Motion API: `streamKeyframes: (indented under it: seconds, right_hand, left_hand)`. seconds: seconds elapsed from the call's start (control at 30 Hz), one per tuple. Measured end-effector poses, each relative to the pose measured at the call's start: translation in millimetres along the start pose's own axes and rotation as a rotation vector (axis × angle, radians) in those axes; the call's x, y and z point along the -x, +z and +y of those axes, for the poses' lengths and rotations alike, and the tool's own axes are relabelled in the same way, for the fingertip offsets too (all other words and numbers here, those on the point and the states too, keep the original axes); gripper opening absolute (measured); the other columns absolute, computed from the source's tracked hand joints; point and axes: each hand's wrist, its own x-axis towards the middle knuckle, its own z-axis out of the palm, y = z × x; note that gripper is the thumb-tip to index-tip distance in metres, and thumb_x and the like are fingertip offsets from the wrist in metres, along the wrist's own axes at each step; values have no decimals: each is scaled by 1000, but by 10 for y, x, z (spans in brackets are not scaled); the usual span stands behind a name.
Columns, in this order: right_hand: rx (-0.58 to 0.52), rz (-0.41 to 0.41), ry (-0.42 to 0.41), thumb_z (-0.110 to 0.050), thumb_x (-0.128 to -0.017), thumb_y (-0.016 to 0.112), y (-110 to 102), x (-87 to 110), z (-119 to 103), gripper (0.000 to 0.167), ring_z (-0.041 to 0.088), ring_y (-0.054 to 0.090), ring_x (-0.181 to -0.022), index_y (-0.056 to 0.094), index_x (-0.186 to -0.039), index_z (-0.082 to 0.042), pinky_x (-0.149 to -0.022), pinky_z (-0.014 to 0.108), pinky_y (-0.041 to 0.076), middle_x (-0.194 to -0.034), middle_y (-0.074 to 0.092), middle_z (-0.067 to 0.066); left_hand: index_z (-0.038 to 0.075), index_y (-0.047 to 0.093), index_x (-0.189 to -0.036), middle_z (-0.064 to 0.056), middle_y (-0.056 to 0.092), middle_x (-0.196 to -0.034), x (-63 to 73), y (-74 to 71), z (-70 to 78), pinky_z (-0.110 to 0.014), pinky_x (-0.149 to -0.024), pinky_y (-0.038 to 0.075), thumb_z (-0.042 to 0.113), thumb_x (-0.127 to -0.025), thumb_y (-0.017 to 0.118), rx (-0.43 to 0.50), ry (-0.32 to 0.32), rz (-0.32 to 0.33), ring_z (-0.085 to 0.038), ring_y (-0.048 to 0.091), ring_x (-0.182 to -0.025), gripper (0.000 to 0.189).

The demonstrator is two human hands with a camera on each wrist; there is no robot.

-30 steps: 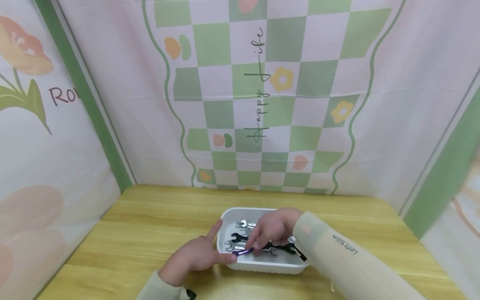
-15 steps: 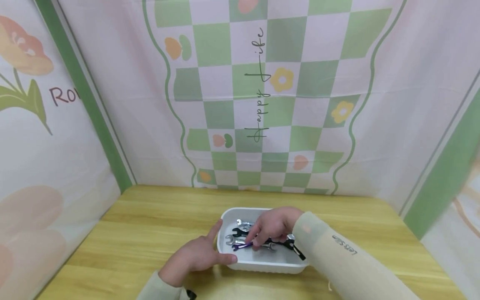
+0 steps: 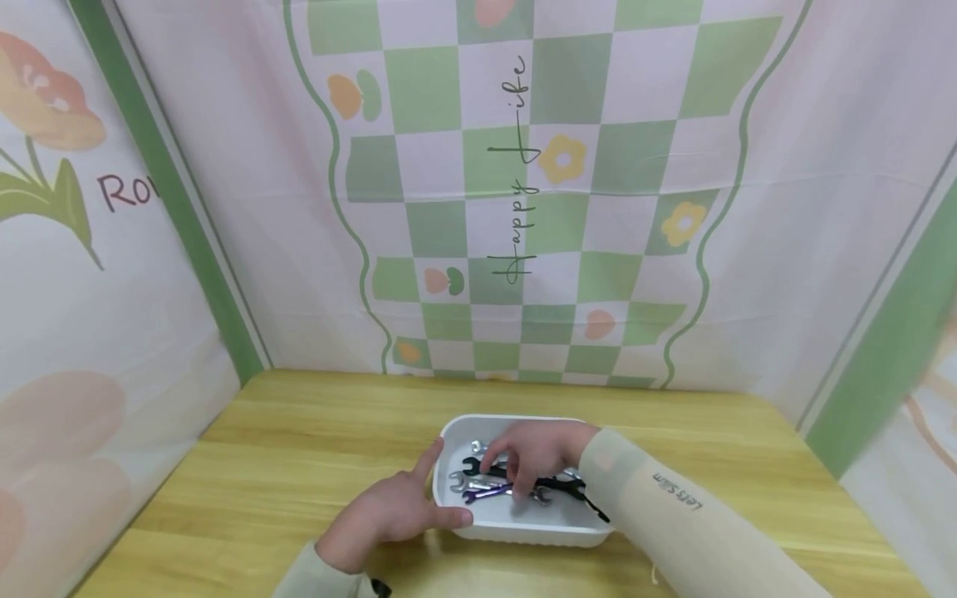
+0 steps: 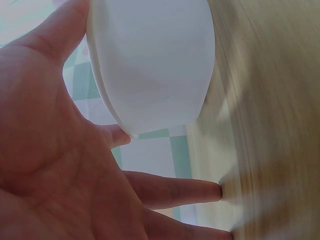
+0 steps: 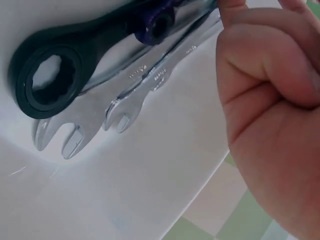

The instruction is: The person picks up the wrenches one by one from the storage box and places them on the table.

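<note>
A white plastic tray (image 3: pixel 534 536) holds several wrenches. My left hand (image 3: pixel 396 508) spans its left end, thumb on the front rim and index finger at the back corner; in the left wrist view, other fingers of this hand (image 4: pixel 65 150) stretch down to the table. Inside the tray, the right hand (image 3: pixel 542 453) has its index fingertip over a black wrench (image 3: pixel 473 467) and its thumb low by a purple wrench (image 3: pixel 478 495), finger and thumb apart. Silver wrenches (image 5: pixel 95 112) lie beneath a black ring end (image 5: pixel 22 82) in the right wrist view. The right fingertips are hidden there.
The tray stands on a wood-grain table (image 3: pixel 314 432). Behind the table hangs a green-and-white checked cloth (image 3: pixel 553 324), with a printed side cloth (image 3: pixel 112 332) at the left.
The purple wrench has shifted back from the front rim, by the left thumb, to among the other wrenches. My right thumb and index finger have spread apart. The left hand has stayed put.
</note>
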Motion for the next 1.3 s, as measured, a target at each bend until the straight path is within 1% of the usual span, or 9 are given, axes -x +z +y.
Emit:
streamKeyframes:
  seconds: [0.13,0.27,0.37,0.53,0.7,0.87,0.97,1.13,1.3]
  right_hand:
    - [89,11,-12,-4,-69,86,24,-26,19,62,12,61,-75,69,-121,-34,-68,30,52,-83,63,-5]
    - [210,18,-33,-8,-71,87,28,-32,25,61,8,59,-76,67,-120,-38,-71,28,50,-84,61,-10]
    - [295,27,-61,-7,-72,86,44,-35,8,59,6,57,-75,67,-117,-40,-71,27,49,-84,60,-12]
    - [376,51,-105,-1,-75,81,111,-67,-22,56,5,55,-73,68,-115,-37,-68,25,48,-80,57,-11]
    - [413,71,-120,2,-75,79,175,-105,-8,51,5,53,-72,68,-110,-34,-68,24,47,-78,56,-10]
    - [438,86,-128,4,-75,78,198,-114,-4,50,5,53,-72,67,-107,-34,-66,24,47,-78,56,-10]
    - [454,98,-139,3,-75,78,206,-117,-12,48,5,53,-72,66,-103,-33,-66,24,47,-78,56,-10]
    - [484,123,-144,4,-75,74,221,-110,-57,42,7,52,-73,65,-95,-32,-68,25,46,-82,57,-12]
    - [535,140,-137,3,-78,72,252,-110,-119,37,7,52,-73,65,-88,-31,-69,26,46,-83,58,-13]
  left_hand:
    - [15,11,-162,-34,59,-123,1,1,-1,-60,-88,47,67,-75,75,2,1,0,-35,62,-97,120]
    - [16,10,-162,-33,59,-123,-3,3,-3,-59,-87,48,67,-75,76,2,7,1,-34,61,-96,120]
    - [16,10,-162,-33,59,-123,-5,0,-3,-59,-88,48,67,-75,75,-1,6,0,-33,61,-95,119]
    - [18,11,-162,-32,59,-124,9,-14,15,-58,-88,48,67,-75,75,-2,-6,-3,-31,61,-95,118]
    - [17,11,-162,-33,59,-124,9,-5,10,-59,-88,47,66,-76,76,-1,-5,-1,-32,61,-96,118]
    - [18,12,-162,-35,55,-128,14,1,17,-60,-92,45,68,-75,75,-8,-7,6,-40,60,-107,118]
    - [20,11,-162,-36,53,-131,15,1,23,-60,-94,44,69,-75,74,-12,-15,4,-43,58,-112,118]
    - [19,12,-162,-36,53,-131,14,2,21,-61,-94,44,68,-75,75,-6,-11,6,-43,58,-112,118]
    - [20,11,-162,-36,51,-133,16,-1,27,-60,-95,44,69,-76,73,-7,-22,-10,-43,57,-113,117]
